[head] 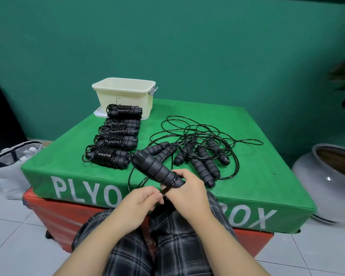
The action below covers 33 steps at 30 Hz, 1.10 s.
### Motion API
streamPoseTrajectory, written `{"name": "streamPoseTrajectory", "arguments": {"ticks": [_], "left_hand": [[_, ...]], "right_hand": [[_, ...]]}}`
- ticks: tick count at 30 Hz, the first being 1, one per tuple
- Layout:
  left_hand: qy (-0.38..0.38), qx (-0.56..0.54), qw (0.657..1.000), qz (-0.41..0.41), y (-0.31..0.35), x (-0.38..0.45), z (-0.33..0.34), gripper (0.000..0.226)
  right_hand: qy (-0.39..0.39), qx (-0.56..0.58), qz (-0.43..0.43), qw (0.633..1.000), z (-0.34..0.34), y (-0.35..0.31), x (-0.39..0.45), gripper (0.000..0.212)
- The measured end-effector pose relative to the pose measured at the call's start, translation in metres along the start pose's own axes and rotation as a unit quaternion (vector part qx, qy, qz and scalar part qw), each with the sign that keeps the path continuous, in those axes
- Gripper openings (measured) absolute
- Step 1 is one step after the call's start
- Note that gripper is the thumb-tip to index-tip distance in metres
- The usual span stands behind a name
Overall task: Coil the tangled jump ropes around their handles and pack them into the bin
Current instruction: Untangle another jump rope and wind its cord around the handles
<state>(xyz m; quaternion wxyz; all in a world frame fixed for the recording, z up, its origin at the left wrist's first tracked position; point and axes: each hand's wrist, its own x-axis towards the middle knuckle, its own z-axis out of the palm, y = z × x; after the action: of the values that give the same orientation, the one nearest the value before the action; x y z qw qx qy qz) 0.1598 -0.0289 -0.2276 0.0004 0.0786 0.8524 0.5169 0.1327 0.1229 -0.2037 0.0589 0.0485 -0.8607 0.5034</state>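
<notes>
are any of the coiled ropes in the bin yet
No, the five coiled ropes lie in a row on the green box in front of the cream bin, none showing inside it.

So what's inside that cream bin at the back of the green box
The cream bin shows only bare inner walls near its rim. Its floor is hidden by the front wall, so I cannot tell if it is empty. Five coiled ropes lie outside it.

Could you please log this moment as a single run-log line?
step: coiling rope on handles | right hand: grips handles | left hand: pinches rope | coiled ropes: five beside bin | bin: nothing visible inside
</notes>
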Motion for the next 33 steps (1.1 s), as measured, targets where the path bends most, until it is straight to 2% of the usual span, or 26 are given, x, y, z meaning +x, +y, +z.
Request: {"name": "streamPoseTrajectory", "arguments": {"ticks": [3,5,9,12,14,16,19,21,23,24,26,29,33], "left_hand": [[0.09,0.024,0.996,0.015,-0.004,0.006,-0.001,0.033],[0.12,0.014,0.993,0.008,-0.005,0.011,0.0,0.032],[0.113,-0.032,0.993,-0.012,-0.003,0.016,0.0,0.016],[0.086,-0.096,0.992,0.006,0.007,0.016,0.004,0.021],[0.076,-0.11,0.991,0.002,0.013,0.016,0.006,0.038],[0.081,-0.118,0.99,-0.008,0.016,0.015,0.007,0.039],[0.14,-0.13,0.981,-0.025,0.022,0.015,0.009,0.02],[0.173,-0.125,0.976,-0.035,0.025,0.013,0.009,0.013],[0.189,-0.098,0.976,-0.034,0.028,0.011,0.009,0.013],[0.199,-0.082,0.976,-0.033,0.03,0.01,0.009,0.014],[0.223,-0.06,0.973,-0.023,0.033,0.008,0.008,0.012],[0.249,-0.032,0.967,0.032,0.037,0.007,0.008,0.016],[0.225,0.028,0.969,0.096,0.043,0.006,0.009,0.024]], "right_hand": [[-0.031,0.043,0.018,0.998,0.0,-0.001,0.002,0.045],[-0.054,0.078,0.027,0.995,0.002,-0.001,0.002,0.045],[-0.104,0.206,0.048,0.972,-0.001,0.0,0.002,0.037],[-0.119,0.275,0.065,0.952,-0.005,-0.002,0.002,0.029],[-0.102,0.313,0.076,0.941,-0.007,-0.002,0.003,0.026],[-0.078,0.333,0.084,0.936,-0.009,-0.003,0.003,0.027],[-0.035,0.235,0.057,0.97,-0.007,-0.001,0.002,0.028],[0.036,0.153,-0.031,0.987,-0.002,0.002,-0.001,0.025],[0.105,0.076,-0.128,0.983,0.002,0.005,-0.003,0.022],[0.117,0.046,-0.157,0.98,0.004,0.006,-0.004,0.031],[0.088,0.012,-0.173,0.981,0.006,0.008,-0.005,0.049],[-0.003,-0.052,-0.167,0.985,0.008,0.009,-0.007,0.07],[-0.02,-0.014,-0.102,0.995,0.006,0.009,-0.002,0.072]]}}
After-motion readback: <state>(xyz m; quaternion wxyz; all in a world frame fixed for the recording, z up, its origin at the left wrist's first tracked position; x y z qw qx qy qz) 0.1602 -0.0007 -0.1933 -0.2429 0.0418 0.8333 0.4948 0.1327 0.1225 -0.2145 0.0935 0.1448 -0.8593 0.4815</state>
